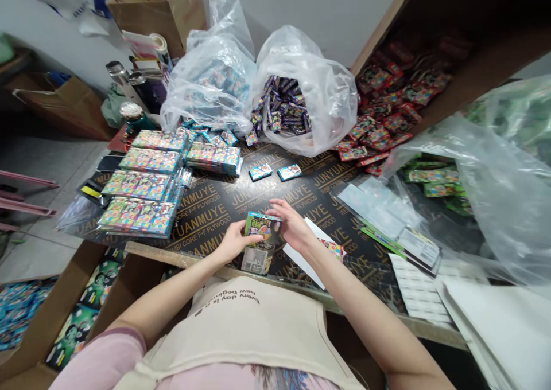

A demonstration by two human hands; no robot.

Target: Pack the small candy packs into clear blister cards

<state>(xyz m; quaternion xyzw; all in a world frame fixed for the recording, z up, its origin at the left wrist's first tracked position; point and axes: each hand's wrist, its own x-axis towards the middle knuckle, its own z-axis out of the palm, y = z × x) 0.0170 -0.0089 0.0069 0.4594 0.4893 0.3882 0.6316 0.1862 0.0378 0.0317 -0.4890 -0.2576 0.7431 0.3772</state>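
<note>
The left hand (235, 241) grasps the printed pack (270, 238) close to the front edge of the table (206, 206), its thumb pressed across the face, probably to steady it near the body while the right hand (293, 226) sits at its far right corner, fingers loosely bent (whether they grip it, I cannot tell). The pack's long axis runs roughly from the front edge toward the far edge, its blue-trimmed end pointing away from the person, and the stacked packs (148, 159) stand toward the left edge, presumably to keep the middle workable.
</note>
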